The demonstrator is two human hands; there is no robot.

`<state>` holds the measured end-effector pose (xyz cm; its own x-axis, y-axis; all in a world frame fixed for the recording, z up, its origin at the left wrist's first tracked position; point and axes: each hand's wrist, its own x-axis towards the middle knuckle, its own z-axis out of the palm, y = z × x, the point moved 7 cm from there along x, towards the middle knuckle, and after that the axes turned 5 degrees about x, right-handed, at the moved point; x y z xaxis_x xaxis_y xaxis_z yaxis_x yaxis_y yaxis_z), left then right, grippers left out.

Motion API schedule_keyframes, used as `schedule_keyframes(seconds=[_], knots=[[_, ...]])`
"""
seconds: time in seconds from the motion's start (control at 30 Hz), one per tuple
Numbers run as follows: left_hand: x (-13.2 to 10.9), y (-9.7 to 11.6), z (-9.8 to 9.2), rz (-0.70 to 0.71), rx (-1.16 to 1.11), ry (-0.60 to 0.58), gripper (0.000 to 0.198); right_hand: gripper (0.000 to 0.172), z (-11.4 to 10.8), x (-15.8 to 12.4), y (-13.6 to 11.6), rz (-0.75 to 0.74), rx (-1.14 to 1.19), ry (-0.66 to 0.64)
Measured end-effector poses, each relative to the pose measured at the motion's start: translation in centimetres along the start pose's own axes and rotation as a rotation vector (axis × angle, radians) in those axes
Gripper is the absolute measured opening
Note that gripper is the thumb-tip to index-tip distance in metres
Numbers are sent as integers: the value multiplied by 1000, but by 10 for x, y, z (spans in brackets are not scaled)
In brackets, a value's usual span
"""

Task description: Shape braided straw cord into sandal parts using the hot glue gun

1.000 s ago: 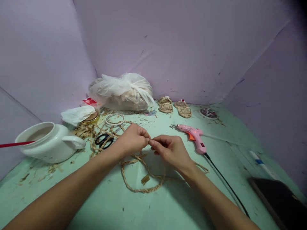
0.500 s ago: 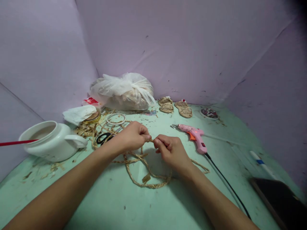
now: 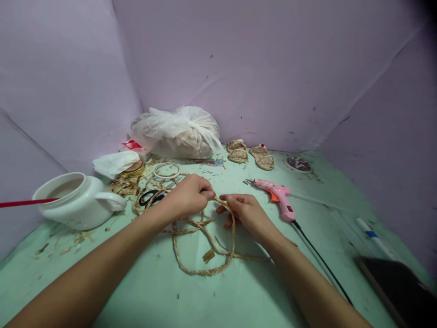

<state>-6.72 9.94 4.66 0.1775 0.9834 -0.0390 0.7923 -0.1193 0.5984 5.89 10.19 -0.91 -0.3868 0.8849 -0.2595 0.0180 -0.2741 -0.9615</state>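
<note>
My left hand (image 3: pixel 193 193) is closed in a pinch on a braided straw cord (image 3: pixel 205 272), gripping it above the table. From that pinch the cord runs right and curves down past the fingers of my right hand (image 3: pixel 244 212). The right hand's fingers are loosened and apart, just beside the cord; whether they touch it is unclear. Below both hands, the rest of the cord lies in loose loops, with a small dry flake (image 3: pixel 208 256) by the loop. Black-handled scissors (image 3: pixel 150 198) lie partly hidden behind my left wrist.
A pink glue gun (image 3: pixel 276 193) with a black cable lies at right. A white ceramic pot (image 3: pixel 78 205) holding a red stick stands at left. Behind are a stuffed plastic bag (image 3: pixel 180 134), straw slipper shapes (image 3: pixel 262 158) and a small dish (image 3: pixel 298 164). A dark flat device (image 3: pixel 396 289) lies front right.
My right hand has loosened from its pinch beside the left, its fingers now spread. The cord loop has shifted and hangs past the right fingers. The left hand keeps its pinch.
</note>
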Motion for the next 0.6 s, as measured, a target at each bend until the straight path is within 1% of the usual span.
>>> schedule_keyframes(seconds=[0.07, 0.17, 0.23, 0.3, 0.37, 0.47, 0.53, 0.6], knots=[[0, 1, -2, -2, -5, -2, 21, 27, 0, 0, 1, 23, 53, 2], [-1, 6, -3, 26, -21, -4, 20, 31, 8, -3, 0, 88, 168, -93], [-2, 8, -3, 39, -35, -7, 20, 27, 13, -6, 0, 125, 224, -165], [-3, 8, -4, 36, -50, -8, 20, 23, 14, -7, -3, 111, 252, -189], [-3, 4, -7, -2, -58, 3, 27, 24, 10, -5, -6, 51, 266, -140], [-2, -9, -15, -115, -22, 0, 37, 27, -1, -1, -7, -22, 294, -28], [-2, -17, -20, -166, 49, -15, 35, 28, -5, 2, -8, -53, 317, 15], [-1, -20, -21, -156, 131, -27, 29, 28, -8, 3, -9, -89, 340, 42]])
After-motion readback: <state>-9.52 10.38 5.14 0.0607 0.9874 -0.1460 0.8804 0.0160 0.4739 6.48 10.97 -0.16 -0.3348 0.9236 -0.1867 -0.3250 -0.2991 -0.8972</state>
